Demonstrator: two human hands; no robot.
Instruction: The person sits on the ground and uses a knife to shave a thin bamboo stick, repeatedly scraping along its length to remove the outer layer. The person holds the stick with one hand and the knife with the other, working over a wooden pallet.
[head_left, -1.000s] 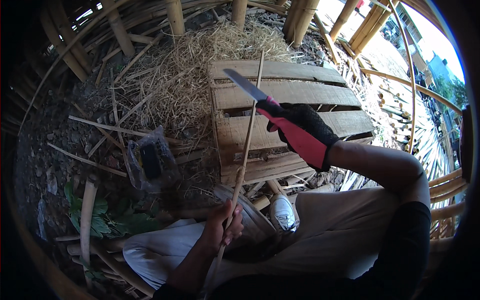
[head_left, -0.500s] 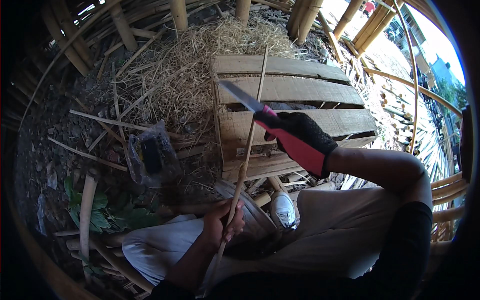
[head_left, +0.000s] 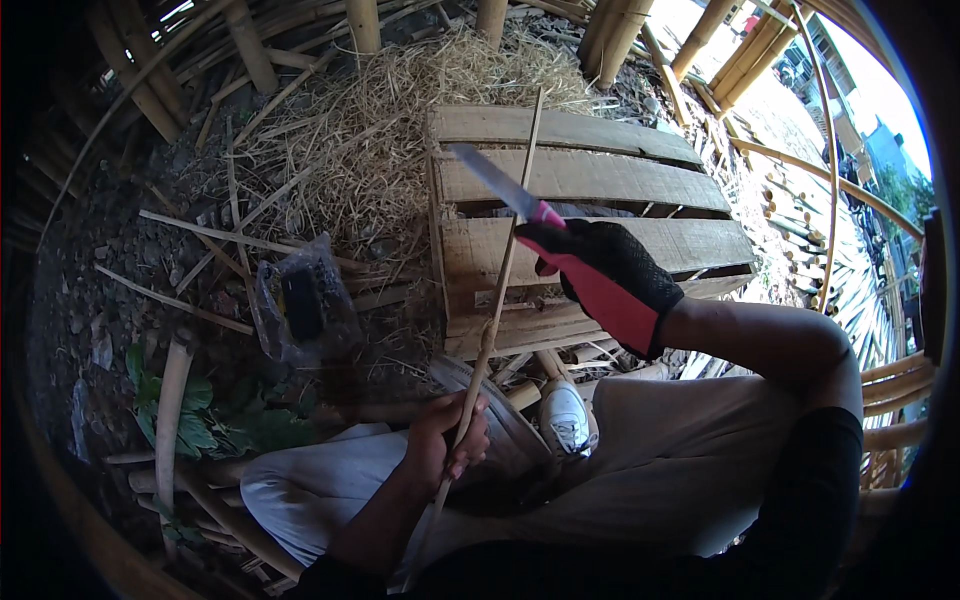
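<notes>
My bare left hand [head_left: 450,438] is closed around a long thin bamboo strip [head_left: 486,342] above my lap. The strip slants up and away, its far end over a slatted wooden crate [head_left: 590,182]. In a black and pink work glove, my right hand [head_left: 600,278] grips a knife [head_left: 497,183] with a pink handle. The blade points up and to the left, and it crosses the strip near the blade's handle end. Whether the edge touches the strip I cannot tell. The glove hides most of the handle.
Dry shavings [head_left: 340,170] pile up left of and behind the crate. A clear plastic bag with a dark object [head_left: 303,303] lies on the ground at left, near loose bamboo strips. Green leaves [head_left: 195,415] and bamboo poles [head_left: 172,430] are at lower left. Upright bamboo posts [head_left: 610,40] stand behind.
My right hand and the knife have shifted slightly right and down along the strip. My left hand keeps its hold, and the strip's far end has tipped a little right.
</notes>
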